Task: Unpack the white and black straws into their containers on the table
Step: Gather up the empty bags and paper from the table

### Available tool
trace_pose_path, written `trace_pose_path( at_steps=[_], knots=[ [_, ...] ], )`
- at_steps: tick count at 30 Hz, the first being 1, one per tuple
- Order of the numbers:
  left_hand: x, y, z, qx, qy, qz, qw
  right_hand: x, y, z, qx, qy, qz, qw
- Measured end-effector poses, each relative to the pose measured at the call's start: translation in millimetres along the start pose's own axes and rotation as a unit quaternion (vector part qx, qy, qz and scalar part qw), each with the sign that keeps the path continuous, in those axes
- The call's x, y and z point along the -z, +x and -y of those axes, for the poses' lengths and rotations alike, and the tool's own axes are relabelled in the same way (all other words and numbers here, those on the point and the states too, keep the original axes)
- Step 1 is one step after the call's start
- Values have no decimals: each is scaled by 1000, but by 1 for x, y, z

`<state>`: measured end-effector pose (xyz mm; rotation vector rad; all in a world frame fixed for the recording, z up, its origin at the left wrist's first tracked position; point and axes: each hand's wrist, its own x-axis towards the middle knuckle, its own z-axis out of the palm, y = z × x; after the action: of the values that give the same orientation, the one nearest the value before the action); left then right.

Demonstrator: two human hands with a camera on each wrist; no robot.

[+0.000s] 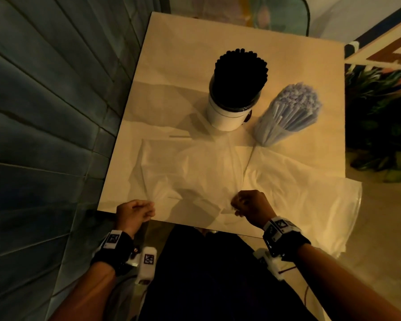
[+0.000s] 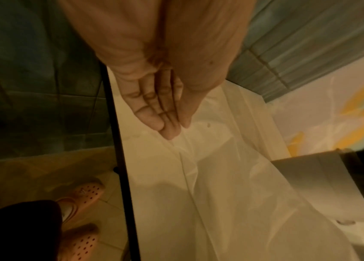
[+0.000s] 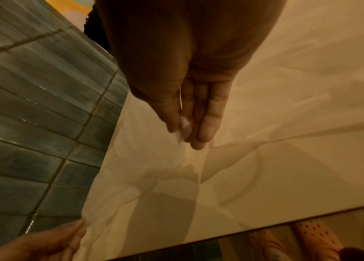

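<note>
Fingers of the left hand [image 1: 134, 213] and right hand [image 1: 252, 206] pinch the clear plastic bag [image 1: 195, 172] at six o'clock on the pale table [image 1: 171, 54]. Black straws [image 1: 241, 75] fill a white cup [image 1: 225, 117] at twelve; white straws [image 1: 292, 110] stand at two, beside it. Green tiled wall [image 1: 44, 112] lies at nine.

White straws [image 1: 289, 112] blurred; clear container holding them indistinct.

Beyond your hands, two containers stand on the table [image 1: 171, 54]: the cup [image 1: 227, 114] ahead of your right hand [image 1: 252, 206], the straw bundle [image 1: 289, 112] to its right. Plastic bags [image 1: 195, 167] lie between them and your left hand [image 1: 133, 213].
</note>
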<state>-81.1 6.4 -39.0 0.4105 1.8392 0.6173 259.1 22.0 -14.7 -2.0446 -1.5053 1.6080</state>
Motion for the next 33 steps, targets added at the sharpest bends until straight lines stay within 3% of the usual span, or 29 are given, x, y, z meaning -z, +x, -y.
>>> trace_pose_path(
  at_steps=[10, 16, 22, 25, 29, 33],
  knots=[
    [12, -5, 22, 22, -52, -33, 998, 17, -4, -18, -5, 119, 10, 993],
    [22, -12, 39, 22, -56, -70, 996, 36, -2, -27, -30, 194, -38, 980],
    [28, -14, 65, 78, -18, -62, 995, 24, -9, -39, -80, 179, 3, 981],
    [40, -8, 74, 115, 23, -43, 992, 34, -13, -38, -68, 101, -15, 992],
    [50, 7, 60, -1, 178, -88, 980, 60, -7, -11, -19, 36, -132, 990],
    [52, 38, 20, -122, 168, -112, 972, 68, 33, 19, -13, 57, -163, 985]
  ],
)
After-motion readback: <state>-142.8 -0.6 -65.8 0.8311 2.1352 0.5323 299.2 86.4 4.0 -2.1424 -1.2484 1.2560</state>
